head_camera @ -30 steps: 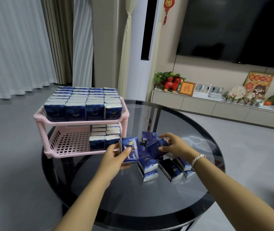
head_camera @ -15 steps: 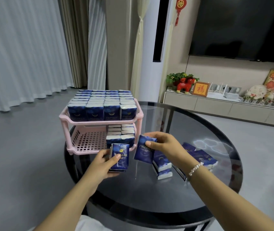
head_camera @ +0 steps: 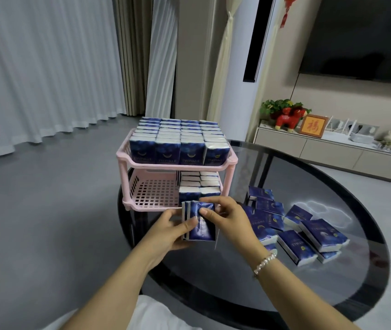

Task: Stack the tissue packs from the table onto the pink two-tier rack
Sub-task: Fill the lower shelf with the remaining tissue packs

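A round table (head_camera: 249, 289) of dark, glossy glass is reflecting the room, standing on a smooth grey floor (head_camera: 47, 222). Pleated white curtains (head_camera: 35, 67) are hanging at the left; a low pale cabinet (head_camera: 332, 148) is running along the far wall under a black screen (head_camera: 361, 36), carrying a red figurine (head_camera: 289, 117) and a framed character.

The pink plastic rack (head_camera: 152, 198) is sitting on the table's far left edge, its shelves a square lattice. Its top tier is packed with upright blue packs; the lower tier is holding rows only on its right side.

Just in front of the rack, both hands are gripping a small upright bundle of packs (head_camera: 200, 222), shiny blue wrappers with white edges. The left hand (head_camera: 170, 231) is clasping it from the left with the thumb on the front; the right hand (head_camera: 230, 217) is pinching its top and front.

Loose packs (head_camera: 297, 227) are lying scattered flat on the glass to the right.
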Demonstrator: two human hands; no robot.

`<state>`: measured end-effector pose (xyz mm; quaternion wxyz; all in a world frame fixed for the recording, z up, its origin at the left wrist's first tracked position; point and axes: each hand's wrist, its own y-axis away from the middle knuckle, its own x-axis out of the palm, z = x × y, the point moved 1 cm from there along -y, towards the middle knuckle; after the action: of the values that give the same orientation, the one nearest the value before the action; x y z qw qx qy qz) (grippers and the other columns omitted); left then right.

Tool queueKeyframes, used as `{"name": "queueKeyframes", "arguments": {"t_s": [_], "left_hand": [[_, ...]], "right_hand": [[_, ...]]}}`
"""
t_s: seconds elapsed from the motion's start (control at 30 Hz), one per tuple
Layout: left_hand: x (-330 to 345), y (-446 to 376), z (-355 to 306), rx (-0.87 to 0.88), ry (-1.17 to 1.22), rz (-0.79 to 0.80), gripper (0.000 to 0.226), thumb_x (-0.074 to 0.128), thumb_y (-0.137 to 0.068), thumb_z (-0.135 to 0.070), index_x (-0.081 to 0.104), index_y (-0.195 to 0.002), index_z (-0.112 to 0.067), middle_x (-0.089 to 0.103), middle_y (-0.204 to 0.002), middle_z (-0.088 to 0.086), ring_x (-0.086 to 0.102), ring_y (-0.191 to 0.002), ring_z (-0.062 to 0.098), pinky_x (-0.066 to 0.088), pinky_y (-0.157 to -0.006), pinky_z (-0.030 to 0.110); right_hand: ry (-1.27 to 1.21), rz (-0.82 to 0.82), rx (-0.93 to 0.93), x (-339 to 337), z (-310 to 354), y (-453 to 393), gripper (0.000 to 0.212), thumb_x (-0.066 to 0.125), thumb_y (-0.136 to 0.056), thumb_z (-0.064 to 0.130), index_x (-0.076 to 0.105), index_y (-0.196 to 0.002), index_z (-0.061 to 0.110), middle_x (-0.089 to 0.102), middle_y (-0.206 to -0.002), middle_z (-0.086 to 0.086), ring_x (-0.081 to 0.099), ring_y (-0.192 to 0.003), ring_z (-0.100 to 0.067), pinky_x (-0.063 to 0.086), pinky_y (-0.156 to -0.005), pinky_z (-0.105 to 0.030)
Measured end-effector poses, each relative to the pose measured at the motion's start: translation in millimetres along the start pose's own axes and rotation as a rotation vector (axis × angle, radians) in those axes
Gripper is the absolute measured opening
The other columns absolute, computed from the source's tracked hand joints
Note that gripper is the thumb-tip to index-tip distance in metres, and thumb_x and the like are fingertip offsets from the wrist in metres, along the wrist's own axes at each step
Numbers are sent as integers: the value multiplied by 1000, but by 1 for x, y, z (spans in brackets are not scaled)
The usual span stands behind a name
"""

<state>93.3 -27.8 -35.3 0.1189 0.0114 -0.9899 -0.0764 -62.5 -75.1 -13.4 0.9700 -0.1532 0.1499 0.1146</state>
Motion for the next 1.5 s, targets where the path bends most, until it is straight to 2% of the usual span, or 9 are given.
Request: {"name": "queueKeyframes", "arguments": {"t_s": [0.13,0.23,0.33,0.43,0.7,0.97,1.1,1.27,1.5], "left_hand": [[-10,-8,4,27,-117,-15,54,79,-75,-14,50,-120,-19,66,-117,4,66,-104,20,57,-78,35],[-21,-11,5,59,-227,27,71,85,-59,-32,48,-119,-31,61,-126,0,59,-116,17,52,-95,39],[-27,-11,6,78,-439,57,80,83,-63,-34,39,-129,-36,50,-135,-8,47,-126,8,41,-104,30],[-33,-12,6,119,-647,34,83,81,-73,-26,30,-138,-34,40,-142,-10,32,-132,4,29,-103,22],[-35,-10,9,152,-798,10,99,82,-70,-32,20,-147,-33,34,-148,-11,32,-134,4,28,-109,24],[-36,-10,6,186,-805,-39,83,78,-75,-33,33,-145,-31,41,-146,-12,38,-134,8,32,-112,31],[-47,-7,-9,214,-730,-87,76,77,-77,-24,38,-142,-26,45,-141,-9,43,-130,10,33,-108,26],[-61,-10,-23,238,-850,-185,78,70,-84,-22,27,-148,-19,31,-150,-1,33,-137,15,23,-102,18],[-73,-32,-29,243,-862,-297,77,68,-85,-27,24,-149,-18,26,-155,1,29,-141,19,25,-112,29]], "right_hand": [[-42,206,114,-4,-4,-7,51,73,-79,26,53,-125,37,53,-115,8,55,-89,2,47,-81,-11],[-196,493,211,-9,-11,-15,69,71,-79,23,37,-137,39,49,-131,11,51,-119,-3,44,-101,-27],[-24,587,161,-8,-15,-22,73,69,-82,11,34,-142,33,48,-134,13,47,-126,-5,41,-105,-30],[224,597,95,-4,-16,-25,83,75,-77,19,30,-144,36,44,-140,12,44,-127,-8,41,-106,-32],[446,615,6,-3,6,-32,88,80,-72,27,30,-145,27,36,-144,12,38,-124,-2,35,-100,-19],[709,729,-92,11,34,-44,71,79,-72,24,43,-133,20,50,-116,8,52,-101,-9,45,-77,-13],[678,728,-168,24,42,-59,75,78,-74,24,40,-138,17,52,-119,5,54,-106,-14,46,-89,-21],[749,716,-235,44,39,-76,89,79,-72,34,29,-145,18,40,-141,-1,39,-127,-15,32,-103,-23],[681,632,-258,60,42,-101,77,79,-72,32,42,-138,20,49,-134,7,45,-122,-8,34,-99,-16]]}}
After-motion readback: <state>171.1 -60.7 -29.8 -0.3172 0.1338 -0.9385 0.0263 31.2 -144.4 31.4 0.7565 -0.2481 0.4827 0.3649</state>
